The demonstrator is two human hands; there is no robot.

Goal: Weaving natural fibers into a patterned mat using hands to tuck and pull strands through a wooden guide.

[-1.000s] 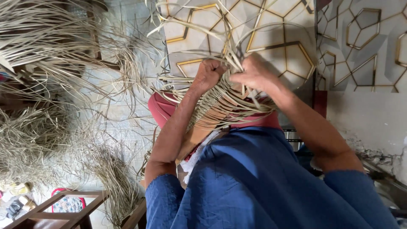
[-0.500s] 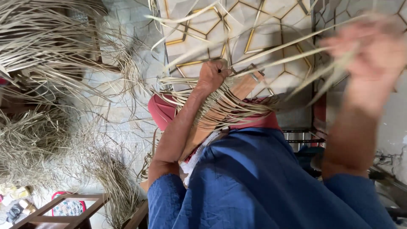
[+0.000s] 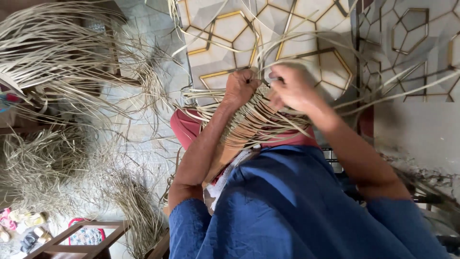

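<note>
A partly woven piece of pale straw strips (image 3: pixel 258 122) lies over my lap, on a red round object (image 3: pixel 184 128). My left hand (image 3: pixel 239 87) presses and grips the weave's far edge. My right hand (image 3: pixel 293 88) is right beside it, fingers pinched on a loose strip (image 3: pixel 407 91) that trails off to the right. More loose strip ends fan out from the weave across the tiled floor. My blue sleeves (image 3: pixel 297 211) fill the lower view.
Large bundles of loose straw (image 3: pixel 62 62) and a tangled heap (image 3: pixel 43 168) lie to the left. A wooden frame (image 3: pixel 76 240) stands at the lower left with small sandals beside it. The floor tiles (image 3: pixel 230 33) bear gold hexagon lines. A dark metal rack (image 3: pixel 335 158) sits to the right.
My right hand had swung out to the right, pulling strips through, and has come back to the weave beside my left hand. My left hand has stayed on the weave.
</note>
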